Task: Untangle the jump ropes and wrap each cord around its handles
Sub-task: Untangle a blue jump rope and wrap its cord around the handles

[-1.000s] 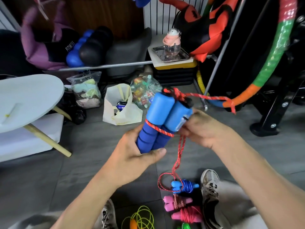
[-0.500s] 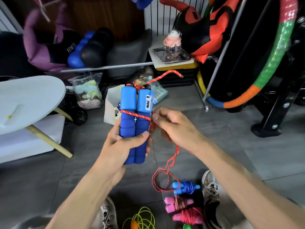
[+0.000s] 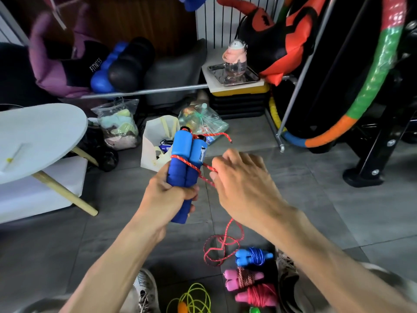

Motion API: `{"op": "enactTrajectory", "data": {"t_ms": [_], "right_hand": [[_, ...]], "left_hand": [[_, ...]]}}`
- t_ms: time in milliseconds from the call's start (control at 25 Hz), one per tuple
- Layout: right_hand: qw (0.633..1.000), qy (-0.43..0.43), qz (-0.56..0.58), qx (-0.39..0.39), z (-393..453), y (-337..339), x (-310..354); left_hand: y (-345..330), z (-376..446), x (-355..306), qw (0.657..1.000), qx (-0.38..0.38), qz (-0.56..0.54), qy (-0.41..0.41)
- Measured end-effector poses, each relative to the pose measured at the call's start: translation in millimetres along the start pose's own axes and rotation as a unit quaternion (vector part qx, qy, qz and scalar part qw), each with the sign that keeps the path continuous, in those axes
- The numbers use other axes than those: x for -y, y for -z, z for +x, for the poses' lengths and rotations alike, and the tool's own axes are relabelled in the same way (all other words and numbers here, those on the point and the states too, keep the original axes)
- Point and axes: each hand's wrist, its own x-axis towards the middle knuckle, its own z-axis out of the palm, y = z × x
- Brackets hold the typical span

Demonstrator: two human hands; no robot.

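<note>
The left hand [image 3: 168, 196] is raised in front of the body, forearm running up from the lower left, and it grips the lower part of two blue handles [image 3: 186, 168] held side by side and nearly upright, tilted a little to the right. Its fingers wrap round the far side of the pair and the thumb crosses the near side.

A red cord [image 3: 191, 164] crosses the handles in one slanting turn just above that hand, and another piece loops out from the black caps at the top of the handles toward the right.

The right hand [image 3: 242, 184] comes in from the lower right, back of the hand facing the camera, wrist bent slightly down. It sits just beside the handles on their right, and its thumb and first finger pinch the cord where it leaves the wrap. The other fingers are loosely curled.

From under the right hand the cord hangs down and ends in loose loops [image 3: 222, 247] on the grey tile floor [image 3: 316, 199].

Near those loops, between the person's shoes, lie three wrapped ropes: a small blue one [image 3: 253, 256], a pink one with a speckled cord [image 3: 242, 277] and a pink one with a red cord [image 3: 258, 295]. A yellow-green rope [image 3: 194, 300] lies in loose coils at the bottom edge.
</note>
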Motion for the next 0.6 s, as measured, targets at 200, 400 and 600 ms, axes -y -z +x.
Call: {"op": "enactTrajectory", "data": {"t_ms": [200,400,600], "right_hand": [[0.991,0.084,-0.056,0.089,1,19,-7],[0.975,0.161,-0.097,0.123,13,27,-14],[0.96,0.084,0.087,0.253,18,37,-37]], "left_hand": [[-4,6,3,0.999,0.009,0.049,0.01],[-12,-8,14,0.893,0.129,0.42,-0.103],[-11,-18,10,0.808,0.224,0.519,-0.169]]}}
